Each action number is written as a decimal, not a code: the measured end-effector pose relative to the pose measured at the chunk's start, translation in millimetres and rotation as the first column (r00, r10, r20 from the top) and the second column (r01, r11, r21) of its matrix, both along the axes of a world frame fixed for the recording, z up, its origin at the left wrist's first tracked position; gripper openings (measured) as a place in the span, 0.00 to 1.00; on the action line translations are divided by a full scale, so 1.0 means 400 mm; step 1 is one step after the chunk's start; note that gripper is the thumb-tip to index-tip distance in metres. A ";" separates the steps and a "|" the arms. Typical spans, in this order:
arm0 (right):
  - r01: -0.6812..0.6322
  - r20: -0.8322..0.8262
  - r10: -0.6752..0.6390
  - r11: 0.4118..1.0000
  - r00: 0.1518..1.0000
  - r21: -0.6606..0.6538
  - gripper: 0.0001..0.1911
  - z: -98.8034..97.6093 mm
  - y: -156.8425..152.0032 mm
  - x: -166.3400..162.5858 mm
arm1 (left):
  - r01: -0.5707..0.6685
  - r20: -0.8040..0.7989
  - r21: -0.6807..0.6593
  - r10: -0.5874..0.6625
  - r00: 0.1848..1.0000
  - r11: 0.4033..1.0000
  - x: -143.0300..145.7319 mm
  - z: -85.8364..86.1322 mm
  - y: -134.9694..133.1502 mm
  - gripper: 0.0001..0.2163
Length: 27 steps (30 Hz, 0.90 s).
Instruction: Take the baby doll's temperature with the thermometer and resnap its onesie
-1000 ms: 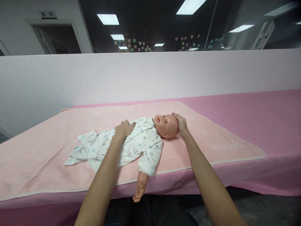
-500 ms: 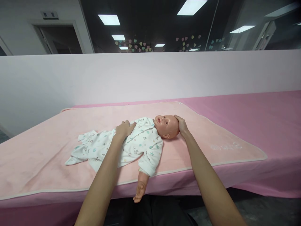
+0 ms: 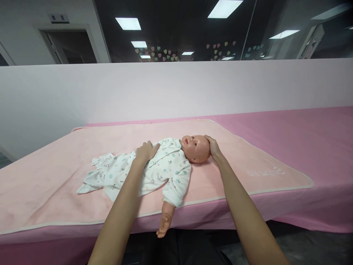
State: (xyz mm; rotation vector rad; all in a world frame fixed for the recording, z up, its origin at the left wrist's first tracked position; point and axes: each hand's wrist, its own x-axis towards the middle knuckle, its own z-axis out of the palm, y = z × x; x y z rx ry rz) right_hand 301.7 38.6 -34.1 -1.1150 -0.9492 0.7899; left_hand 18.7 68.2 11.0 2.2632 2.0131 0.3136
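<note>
- The doll (image 3: pixel 171 165) lies face-up on the blanket (image 3: pixel 55 176) at the worktop's (image 3: pixel 303 132) front edge, with one arm overhanging.
- The left hand (image 3: pixel 146 151) lies flat on its chest, fingers loosely spread and gripping nothing.
- The right hand (image 3: pixel 213 147) cups its head, fingers curled round the crown; a gentle, even hold seems best.

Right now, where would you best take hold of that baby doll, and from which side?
Likely under its head and back, reaching from the table's near edge: the baby doll lies face-up, head to the right, one arm hanging over it.

A pale partition wall (image 3: pixel 82 95) stands under dark glass (image 3: pixel 179 22) reflecting ceiling lights (image 3: pixel 127 23), with a doorway (image 3: pixel 68 46) at left.
</note>
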 end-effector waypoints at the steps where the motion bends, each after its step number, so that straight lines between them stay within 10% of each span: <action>1: 0.006 -0.003 -0.006 1.000 1.000 0.005 0.16 0.000 0.001 0.000 | -0.001 0.000 0.001 0.001 1.000 1.000 0.000 0.000 0.001 0.29; 27: 0.072 -0.133 -0.059 0.993 0.989 0.090 0.09 0.033 -0.023 -0.024 | -0.002 0.002 0.006 0.002 1.000 1.000 0.000 -0.003 0.005 0.29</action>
